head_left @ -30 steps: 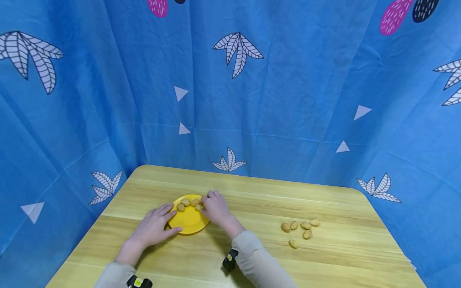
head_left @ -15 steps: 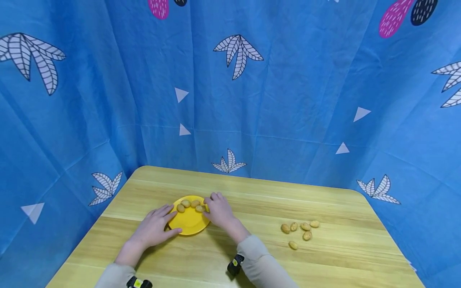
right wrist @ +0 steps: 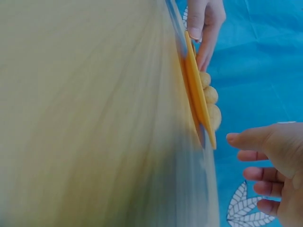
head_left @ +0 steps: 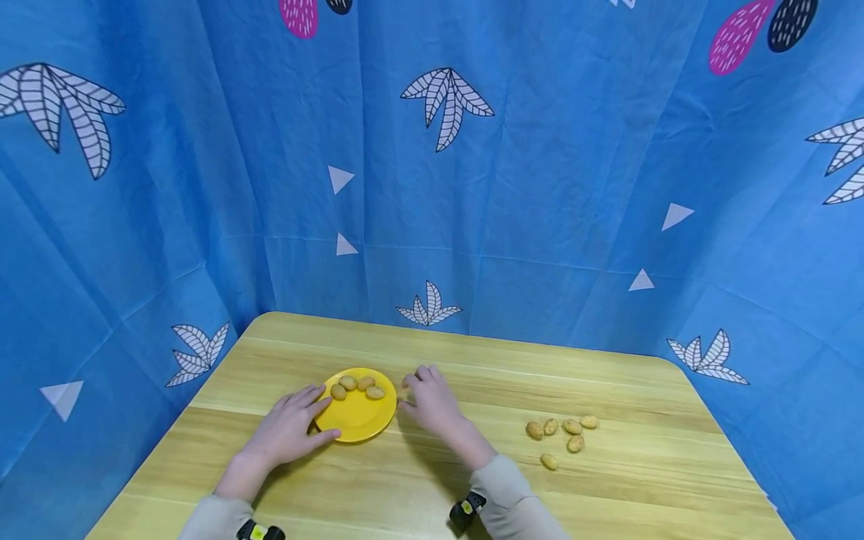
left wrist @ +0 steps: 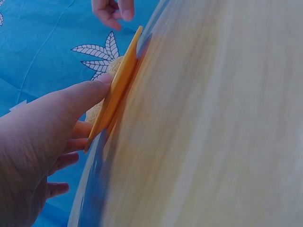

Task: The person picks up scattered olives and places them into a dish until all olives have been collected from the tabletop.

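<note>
A yellow plate [head_left: 358, 420] lies on the table's left half, with several small tan ovals that look like potatoes [head_left: 348, 382] arced along its far side. My left hand [head_left: 286, 427] rests at the plate's left rim, fingers spread and thumb touching the near-left edge; the left wrist view shows the thumb [left wrist: 90, 94] against the rim. Just beyond the right rim is my right hand [head_left: 435, 403], apart from the plate. In the right wrist view its fingers [right wrist: 260, 173] are loosely bent, with nothing between them.
More of the potato-like ovals [head_left: 572, 426] lie loose on the wooden table [head_left: 641, 480] to the right. A blue patterned curtain [head_left: 540, 172] hangs around the table's back and sides. Both wrists carry small black cameras [head_left: 466, 511].
My right hand has drawn away from the ovals on the plate, moving right past the rim and uncovering that edge. The left hand has stayed where it was.
</note>
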Demonstrator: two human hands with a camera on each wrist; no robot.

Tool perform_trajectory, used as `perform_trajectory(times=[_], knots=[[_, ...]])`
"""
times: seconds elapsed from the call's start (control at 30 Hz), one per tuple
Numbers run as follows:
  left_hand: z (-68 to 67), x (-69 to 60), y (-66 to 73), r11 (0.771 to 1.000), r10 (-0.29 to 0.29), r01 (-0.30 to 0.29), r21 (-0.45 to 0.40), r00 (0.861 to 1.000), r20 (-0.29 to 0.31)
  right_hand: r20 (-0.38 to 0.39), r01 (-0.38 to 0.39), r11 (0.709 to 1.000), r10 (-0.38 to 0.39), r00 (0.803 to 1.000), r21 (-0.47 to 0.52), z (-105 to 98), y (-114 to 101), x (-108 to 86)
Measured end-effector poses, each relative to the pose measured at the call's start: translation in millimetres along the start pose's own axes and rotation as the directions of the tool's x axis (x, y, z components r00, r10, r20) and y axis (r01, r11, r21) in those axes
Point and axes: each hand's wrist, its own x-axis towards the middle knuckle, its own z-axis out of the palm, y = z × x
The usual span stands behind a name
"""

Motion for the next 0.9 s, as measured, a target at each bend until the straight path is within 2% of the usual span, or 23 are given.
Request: perform_trajectory(times=[0.23, 0.47, 0.63, 0.9], knots=[[0.2, -0.1, 1.7, 1.0, 0.001, -0.001, -0.009, 1.0, 0.011, -0.056, -0.003, 0.999, 0.005, 0.998, 0.045, -12, 19, -17.1], [-0.6, 0.8, 0.8, 1.0, 0.011, -0.011, 0.005, 1.0, -0.007, -0.073, -0.083, 0.991, 0.091, 0.993, 0.108, -33, 35, -34.6], [-3.0, 0.7, 0.6, 1.0, 0.019, -0.019, 0.017, 0.999, -0.029, -0.104, -0.105, 0.99, 0.115, 0.988, 0.091, -43, 47, -48.2], [-1.7, 0.2, 0.2, 1.0, 0.022, -0.021, 0.022, 0.999, -0.025, -0.181, -0.151, 0.988, 0.156, 0.971, 0.041, -53, 69, -77.8]])
